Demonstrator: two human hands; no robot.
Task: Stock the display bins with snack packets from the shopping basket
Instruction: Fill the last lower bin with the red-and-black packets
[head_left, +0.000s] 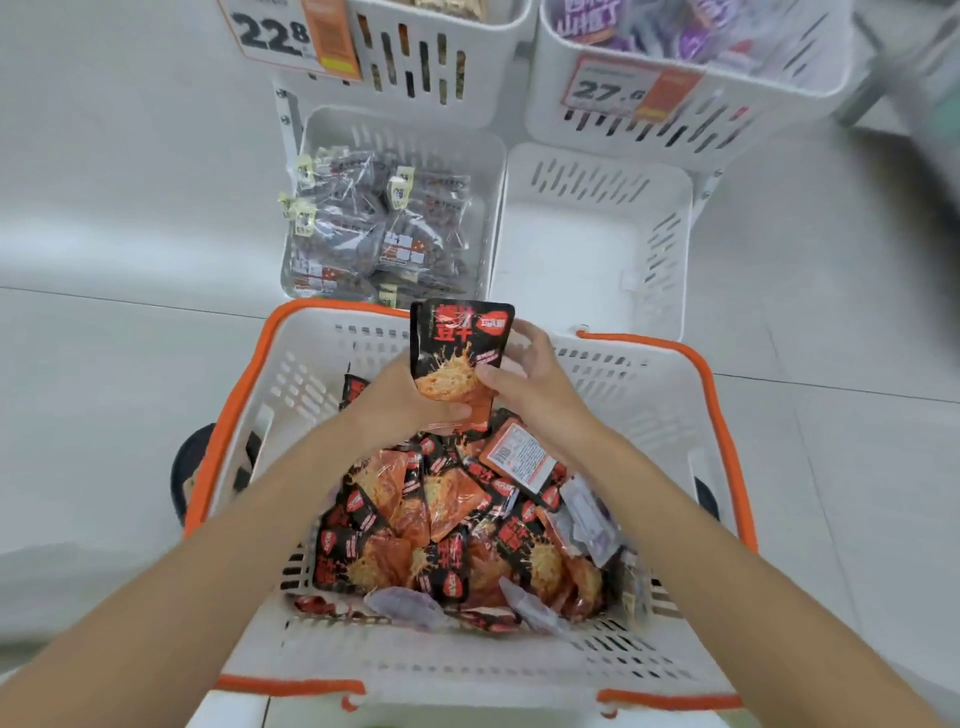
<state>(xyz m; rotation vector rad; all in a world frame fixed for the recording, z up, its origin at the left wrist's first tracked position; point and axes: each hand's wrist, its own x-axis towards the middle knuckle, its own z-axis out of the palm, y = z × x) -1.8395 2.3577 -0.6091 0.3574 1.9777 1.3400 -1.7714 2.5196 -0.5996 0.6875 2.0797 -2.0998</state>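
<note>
Seen from above, a person's left hand (410, 400) and right hand (524, 379) together hold a black-and-orange foil snack packet (460, 348) upright over the far end of a white plastic shopping basket with orange rim (228, 415). The left grip curls under the packet's bottom edge; the right grip pinches its right side, thumb on the front. Below lies a heap of matching black-and-orange packets (441, 519). Just beyond the basket stand two low white slotted display bins: the left one (332, 130) holds clear packets of dark snacks (374, 234), while the right one (587, 244) shows its bare floor. The step in hand looks like lifting a packet out; next it probably needs carrying forward and right into that bare bin.
</note>
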